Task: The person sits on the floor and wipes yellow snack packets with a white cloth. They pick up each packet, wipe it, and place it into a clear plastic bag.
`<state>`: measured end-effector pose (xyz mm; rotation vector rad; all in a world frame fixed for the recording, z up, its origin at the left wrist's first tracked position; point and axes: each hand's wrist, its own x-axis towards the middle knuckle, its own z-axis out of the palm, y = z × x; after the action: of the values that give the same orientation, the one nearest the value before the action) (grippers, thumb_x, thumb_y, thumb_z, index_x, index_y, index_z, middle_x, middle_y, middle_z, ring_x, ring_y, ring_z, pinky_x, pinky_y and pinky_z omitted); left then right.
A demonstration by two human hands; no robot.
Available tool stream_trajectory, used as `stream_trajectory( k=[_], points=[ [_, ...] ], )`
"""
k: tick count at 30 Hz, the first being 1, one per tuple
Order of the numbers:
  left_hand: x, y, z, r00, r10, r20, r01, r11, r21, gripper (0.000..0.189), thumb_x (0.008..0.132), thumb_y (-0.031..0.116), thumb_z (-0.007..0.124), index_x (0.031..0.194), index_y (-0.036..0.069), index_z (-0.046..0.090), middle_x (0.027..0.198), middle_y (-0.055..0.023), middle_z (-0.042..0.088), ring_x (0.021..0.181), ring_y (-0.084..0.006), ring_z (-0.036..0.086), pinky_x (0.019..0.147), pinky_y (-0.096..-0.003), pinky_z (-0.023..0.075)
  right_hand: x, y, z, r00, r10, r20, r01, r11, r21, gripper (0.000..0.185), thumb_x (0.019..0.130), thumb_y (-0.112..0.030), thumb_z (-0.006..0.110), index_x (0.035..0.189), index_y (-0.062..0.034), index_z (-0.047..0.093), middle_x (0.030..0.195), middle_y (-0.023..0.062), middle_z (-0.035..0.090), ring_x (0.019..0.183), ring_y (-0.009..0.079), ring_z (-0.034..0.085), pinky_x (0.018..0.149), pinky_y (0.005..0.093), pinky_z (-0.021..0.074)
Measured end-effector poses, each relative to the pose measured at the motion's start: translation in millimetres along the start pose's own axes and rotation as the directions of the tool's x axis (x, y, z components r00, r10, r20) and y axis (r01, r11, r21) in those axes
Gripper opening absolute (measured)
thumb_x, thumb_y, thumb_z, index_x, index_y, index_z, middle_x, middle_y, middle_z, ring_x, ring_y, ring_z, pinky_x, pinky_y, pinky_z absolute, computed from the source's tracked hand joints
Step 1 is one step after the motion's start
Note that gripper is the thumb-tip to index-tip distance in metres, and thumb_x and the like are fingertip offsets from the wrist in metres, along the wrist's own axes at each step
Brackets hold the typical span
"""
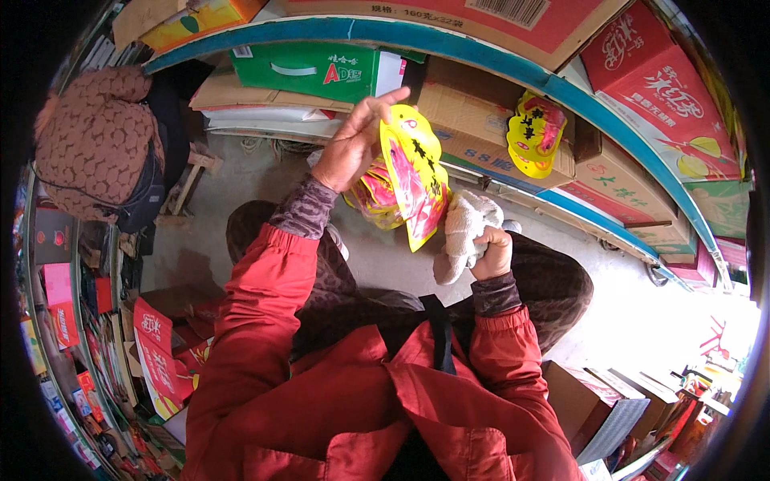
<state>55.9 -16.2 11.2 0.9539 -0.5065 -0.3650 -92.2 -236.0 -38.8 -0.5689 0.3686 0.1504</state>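
Note:
My left hand [355, 141] holds a yellow and pink snack packet [421, 162] by its upper left edge. The packet hangs tilted, with its narrow end pointing down. In my right hand [495, 252] is a bunched off-white cloth [466, 225], close against the packet's lower right side; whether they touch I cannot tell. Behind the held packet are several similar packets in a clear plastic bag [376, 201], partly hidden by it. Two more packets of this kind [535, 135] rest on a cardboard box [475, 129] on the shelf ahead.
A blue-edged shelf [457, 45] curves across the front, holding a green carton [301, 72] and red drink cartons [668, 90]. A brown patterned bundle [99, 144] sits on the left near a wooden stool [189, 183]. Open boxes [577, 403] stand at the lower right.

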Motion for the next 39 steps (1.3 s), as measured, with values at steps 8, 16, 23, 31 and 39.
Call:
stream_trajectory(
  k=[8, 16, 23, 31, 39],
  points=[
    [-9, -16, 1, 0.996, -0.073, 0.05, 0.081, 0.979, -0.188, 0.009, 0.093, 0.014, 0.046, 0.102, 0.012, 0.047, 0.144, -0.0171, 0.027, 0.129, -0.0352, 0.035, 0.101, -0.0464, 0.0397, 2, 11, 16, 0.947, 0.193, 0.257, -0.149, 0.972, -0.18, 0.06, 0.048, 0.003, 0.049, 0.108, -0.0004, 0.049, 0.098, 0.0116, 0.062, 0.088, 0.0237, 0.062, 0.083, 0.0292, 0.0481],
    [-23, -20, 10, 0.982, -0.144, -0.119, 0.119, 0.974, -0.194, 0.037, 0.096, 0.02, 0.041, 0.131, 0.009, 0.038, 0.137, -0.0102, 0.041, 0.119, -0.0219, 0.048, 0.099, -0.0359, 0.0406, 2, 15, 31, 0.988, 0.068, 0.142, -0.03, 0.967, -0.254, 0.056, 0.052, 0.006, 0.05, 0.108, 0.0, 0.05, 0.1, 0.0107, 0.063, 0.09, 0.0214, 0.062, 0.082, 0.0289, 0.0481],
    [-45, -28, 18, 0.892, -0.434, -0.128, 0.349, 0.839, -0.417, 0.051, 0.092, 0.032, 0.053, 0.133, 0.003, 0.041, 0.122, -0.0082, 0.054, 0.113, -0.0169, 0.051, 0.099, -0.0329, 0.0391, 10, 12, 42, 0.999, -0.033, 0.017, 0.037, 0.939, -0.342, 0.053, 0.056, 0.006, 0.049, 0.109, 0.0004, 0.051, 0.102, 0.0102, 0.062, 0.091, 0.0215, 0.061, 0.083, 0.0294, 0.0483],
    [-46, -32, 12, 0.873, -0.401, -0.277, 0.348, 0.911, -0.222, 0.039, 0.087, 0.006, 0.059, 0.124, 0.004, 0.047, 0.115, -0.0053, 0.057, 0.103, -0.0143, 0.057, 0.09, -0.0303, 0.0457, 8, -4, 61, 0.978, -0.185, -0.097, 0.091, 0.798, -0.596, 0.052, 0.058, 0.007, 0.053, 0.109, -0.0011, 0.051, 0.095, 0.0055, 0.059, 0.082, 0.0161, 0.057, 0.072, 0.0251, 0.0467],
    [-49, -35, 12, 0.909, -0.371, -0.19, 0.38, 0.925, 0.01, 0.04, 0.089, 0.006, 0.056, 0.128, 0.006, 0.045, 0.118, -0.0018, 0.055, 0.107, -0.0112, 0.053, 0.092, -0.0272, 0.0425, 6, -24, 101, 0.843, -0.385, 0.376, 0.448, 0.114, -0.887, 0.049, 0.057, 0.004, 0.062, 0.104, -0.0033, 0.052, 0.101, 0.0119, 0.055, 0.094, 0.0273, 0.055, 0.083, 0.0338, 0.0451]
  ],
)
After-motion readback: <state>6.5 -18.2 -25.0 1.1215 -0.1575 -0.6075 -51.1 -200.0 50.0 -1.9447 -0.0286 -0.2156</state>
